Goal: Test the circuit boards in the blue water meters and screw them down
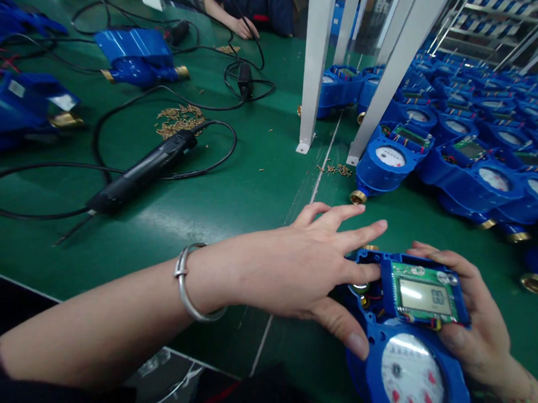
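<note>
Water meter [409, 363], blue housing: lies at near right on the green counter [232, 198], dial face nearest, cover off, circuit board [425, 295] with lit display seated just beyond the dial, thin wires showing at its left edge.

Right hand [475, 328]: cups the housing's right side, fingers curled round it and holding it.

Left hand [297, 273]: extends across from the left, fingers spread wide, fingertips resting on the housing's far-left rim, thumb against its near-left side; grips nothing.

Electric screwdriver [142, 170]: lies well apart at far left, next to a heap of screws [180, 118].

Further meters [477, 150]: crowd the far right of the counter.

Risks, as judged:
- Pinched or dislodged wires, if fingertip pressure lands inside the open compartment.
- Board tilted out of its seat, under an uneven push.
- Housing sliding leftward, given firm hold on one side only.
- Stray screws [338, 170] just beyond the left hand: liable to be swept under the housing.
</note>
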The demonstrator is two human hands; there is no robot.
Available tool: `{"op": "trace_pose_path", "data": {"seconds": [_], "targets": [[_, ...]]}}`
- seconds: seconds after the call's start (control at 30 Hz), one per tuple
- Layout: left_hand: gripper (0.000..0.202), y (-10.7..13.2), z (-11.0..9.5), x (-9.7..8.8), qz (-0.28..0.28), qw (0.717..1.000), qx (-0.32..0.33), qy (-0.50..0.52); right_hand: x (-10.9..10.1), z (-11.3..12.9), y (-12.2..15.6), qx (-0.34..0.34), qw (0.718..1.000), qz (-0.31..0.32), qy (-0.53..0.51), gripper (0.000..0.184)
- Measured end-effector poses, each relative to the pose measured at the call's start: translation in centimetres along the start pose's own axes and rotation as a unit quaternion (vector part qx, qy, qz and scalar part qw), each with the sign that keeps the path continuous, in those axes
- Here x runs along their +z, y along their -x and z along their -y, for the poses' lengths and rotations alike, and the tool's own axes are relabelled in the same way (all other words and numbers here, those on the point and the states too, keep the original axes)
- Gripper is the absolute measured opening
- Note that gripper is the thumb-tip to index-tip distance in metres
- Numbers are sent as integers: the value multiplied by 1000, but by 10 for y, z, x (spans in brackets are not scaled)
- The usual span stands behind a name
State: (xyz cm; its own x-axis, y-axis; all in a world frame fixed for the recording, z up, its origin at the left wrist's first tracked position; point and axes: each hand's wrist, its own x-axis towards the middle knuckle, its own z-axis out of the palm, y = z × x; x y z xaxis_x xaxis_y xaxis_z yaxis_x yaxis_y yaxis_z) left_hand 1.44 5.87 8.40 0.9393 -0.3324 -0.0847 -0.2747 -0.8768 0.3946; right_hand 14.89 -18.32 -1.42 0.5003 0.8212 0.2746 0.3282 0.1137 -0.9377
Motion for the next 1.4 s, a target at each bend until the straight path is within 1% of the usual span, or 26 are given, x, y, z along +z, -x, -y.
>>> {"op": "trace_pose_path", "data": {"seconds": [0.1, 0.2, 0.33, 0.53, 0.63, 0.73, 0.9, 1.03, 1.13, 1.23, 1.4], "targets": [[56, 7, -2, -3, -21, 1000, -2, -14, 1, 0, -1, -6, 1000, 1, 6, 60], [55, 13, -3, -1, -35, 999, -9, -19, 2, 0, -1, -2, 1000, 2, -2, 60], [59, 16, -5, 3, -38, 999, -10, -15, 2, 0, -1, -7, 1000, 2, -3, 58], [64, 12, -5, 3, -31, 999, -1, -11, 2, 2, -2, 0, 1000, -3, -1, 57], [66, 10, -4, 4, -24, 1000, -1, -7, 3, 1, -1, -4, 1000, -4, 0, 56], [66, 7, -2, 3, -7, 1000, -8, 22, 2, 1, 0, 2, 1000, -4, -2, 57], [56, -2, 6, -2, 34, 995, -28, 85, 0, 0, 0, -3, 1000, 1, 1, 58], [49, -10, 9, -4, 46, 994, -22, 101, 0, 0, -1, 0, 1000, 4, -4, 58], [44, -15, 11, -5, 43, 995, -13, 87, 1, -1, 0, 6, 1000, 1, -10, 59], [41, -19, 13, -7, 41, 997, 13, 64, 1, -3, 2, 9, 1000, -4, -11, 61], [47, -20, 16, -13, 55, 998, 35, 12, 0, -3, 1, 12, 1000, -4, -14, 63]]}}
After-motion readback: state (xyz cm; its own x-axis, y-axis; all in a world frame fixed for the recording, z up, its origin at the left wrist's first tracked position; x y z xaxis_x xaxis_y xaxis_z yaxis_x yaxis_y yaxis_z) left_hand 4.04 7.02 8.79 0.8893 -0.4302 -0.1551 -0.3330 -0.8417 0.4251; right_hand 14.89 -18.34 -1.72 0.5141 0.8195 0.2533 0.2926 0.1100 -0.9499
